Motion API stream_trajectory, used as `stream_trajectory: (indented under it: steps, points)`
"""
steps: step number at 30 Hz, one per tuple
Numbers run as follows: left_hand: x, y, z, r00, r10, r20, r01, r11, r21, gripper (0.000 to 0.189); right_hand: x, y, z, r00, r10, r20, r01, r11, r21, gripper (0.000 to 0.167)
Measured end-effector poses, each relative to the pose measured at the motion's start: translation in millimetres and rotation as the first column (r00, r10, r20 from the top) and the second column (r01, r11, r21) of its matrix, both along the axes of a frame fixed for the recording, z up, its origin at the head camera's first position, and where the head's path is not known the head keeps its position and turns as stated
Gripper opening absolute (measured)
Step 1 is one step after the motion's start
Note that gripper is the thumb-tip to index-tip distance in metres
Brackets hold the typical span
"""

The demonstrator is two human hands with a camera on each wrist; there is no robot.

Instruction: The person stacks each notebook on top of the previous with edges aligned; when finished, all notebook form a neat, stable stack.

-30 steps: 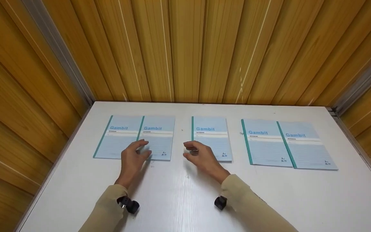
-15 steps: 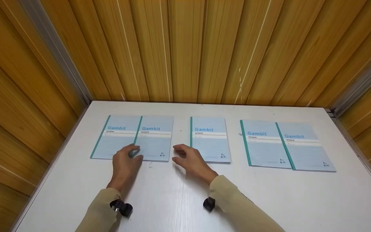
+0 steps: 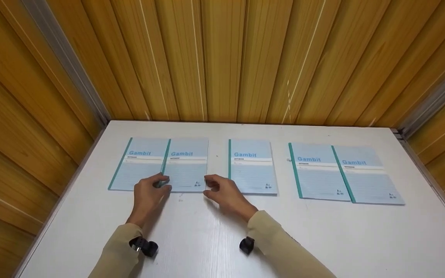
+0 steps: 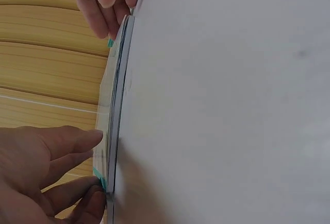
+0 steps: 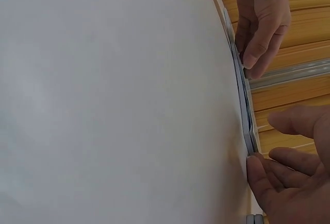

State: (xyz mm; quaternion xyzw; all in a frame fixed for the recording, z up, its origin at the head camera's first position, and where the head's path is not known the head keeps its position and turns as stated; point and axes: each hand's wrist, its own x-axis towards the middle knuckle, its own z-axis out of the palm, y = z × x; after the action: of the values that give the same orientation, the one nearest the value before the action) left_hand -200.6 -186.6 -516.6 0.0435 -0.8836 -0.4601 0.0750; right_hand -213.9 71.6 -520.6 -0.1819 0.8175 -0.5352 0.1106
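Observation:
Five light-blue notebooks with teal spines lie in a row, and the hands are at the second from the left. In the head view, my left hand [image 3: 148, 197] pinches that notebook [image 3: 187, 166] by the lower end of its spine, over the leftmost notebook [image 3: 141, 172]. At its lower right corner, my right hand [image 3: 226, 195] grips the edge, with curved fingers and thumb. The left wrist view shows my left fingertips [image 4: 93, 188] against the teal spine corner. Seen from the right wrist, fingertips [image 5: 258, 175] touch the opposite corner of the notebook [image 5: 249, 136].
A single notebook [image 3: 251, 175] lies right of the right hand, and two more, one notebook [image 3: 317, 179] beside another notebook [image 3: 367, 183], lie farther right. They rest on a white table [image 3: 207, 239]. Wood-patterned walls [image 3: 222, 61] stand behind and at both sides.
Both hands have moved left to the second notebook and taken hold of its lower sides. Its lower end has shifted slightly to the right. The other notebooks stay in place.

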Motion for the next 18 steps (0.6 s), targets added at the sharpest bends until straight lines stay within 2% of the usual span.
stream_trajectory:
  steps: [5, 12, 18]
  points:
    - [0.9, -4.7, 0.6, 0.999, -0.005, 0.032, 0.004, 1.0, 0.023, 0.032, 2.2, 0.1, -1.6, 1.0, -0.016, -0.008, 0.016, 1.0, -0.004, 0.049]
    - [3.5, -2.7, 0.8, 1.0, 0.002, -0.006, -0.002, 1.0, -0.002, 0.03, 6.1, 0.8, -1.5, 1.0, -0.025, 0.007, 0.025, 1.0, -0.014, 0.048]
    - [3.1, -1.5, 3.1, 0.998, 0.026, 0.053, -0.028, 0.998, 0.048, 0.032, 9.2, 1.1, -1.7, 1.0, -0.026, 0.015, 0.027, 0.999, -0.028, 0.048]
